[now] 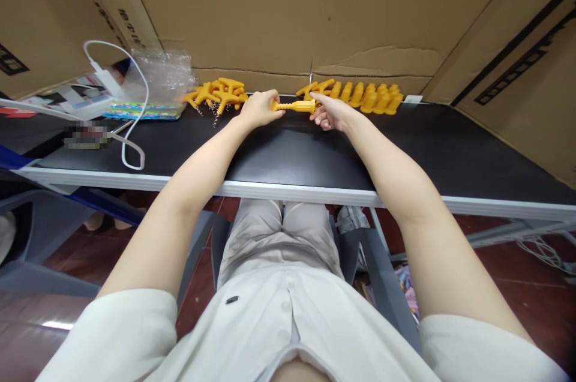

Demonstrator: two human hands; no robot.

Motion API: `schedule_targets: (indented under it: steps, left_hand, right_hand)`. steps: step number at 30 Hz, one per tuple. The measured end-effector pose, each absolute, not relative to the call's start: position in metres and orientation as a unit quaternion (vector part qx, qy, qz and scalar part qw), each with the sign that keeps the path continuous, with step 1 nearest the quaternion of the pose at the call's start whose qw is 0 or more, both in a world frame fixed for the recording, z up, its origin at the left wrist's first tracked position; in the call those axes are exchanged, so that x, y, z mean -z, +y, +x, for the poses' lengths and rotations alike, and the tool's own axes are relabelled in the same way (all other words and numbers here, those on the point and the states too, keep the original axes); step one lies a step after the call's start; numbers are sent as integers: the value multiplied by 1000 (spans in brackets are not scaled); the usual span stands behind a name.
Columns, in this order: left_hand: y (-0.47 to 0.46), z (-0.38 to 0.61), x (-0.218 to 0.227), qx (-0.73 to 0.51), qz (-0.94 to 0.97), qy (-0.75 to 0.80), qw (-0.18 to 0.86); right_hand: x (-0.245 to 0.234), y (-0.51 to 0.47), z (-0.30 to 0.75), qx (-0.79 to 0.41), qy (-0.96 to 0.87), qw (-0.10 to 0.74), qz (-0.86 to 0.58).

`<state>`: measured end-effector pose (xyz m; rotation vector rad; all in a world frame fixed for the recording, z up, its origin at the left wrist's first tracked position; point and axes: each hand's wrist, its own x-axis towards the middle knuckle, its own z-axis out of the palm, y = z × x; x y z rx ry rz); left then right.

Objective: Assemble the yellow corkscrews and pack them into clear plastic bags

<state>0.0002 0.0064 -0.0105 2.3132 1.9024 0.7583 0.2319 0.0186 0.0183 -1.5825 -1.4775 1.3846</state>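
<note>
Between my two hands, above the black table, a yellow corkscrew (pixel 286 106) lies level, its twisted part showing next to a yellow plastic sleeve (pixel 304 106). My left hand (pixel 261 108) is closed on the corkscrew's left end, and its fingers hide most of that end. At the sleeve's flared right end, my right hand (pixel 332 112) grips with curled fingers, index finger along the top. Behind my left hand lies a pile of yellow T-handled corkscrews (pixel 222 94) with metal spirals. Several yellow sleeves (pixel 369 97) stand upright in rows behind my right hand.
A few more yellow handles (pixel 317 88) lie just behind my right hand. Cardboard walls (pixel 252 10) enclose the table (pixel 297 154) at back and sides. On the left are clear plastic bags (pixel 157 76) and a looping white cable (pixel 146 91). A small white piece (pixel 413 99) sits right of the sleeves.
</note>
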Motion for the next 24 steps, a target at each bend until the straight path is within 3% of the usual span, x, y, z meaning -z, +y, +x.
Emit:
schedule_targets:
  steps: [11,24]
  left_hand:
    - [7,1,10,-231,749,620,30]
    - [2,3,6,-232,746,623,34]
  right_hand:
    - [-25,15,242,-519,-591,240,-569]
    - [-29,14,247,-541,-569,290,-548]
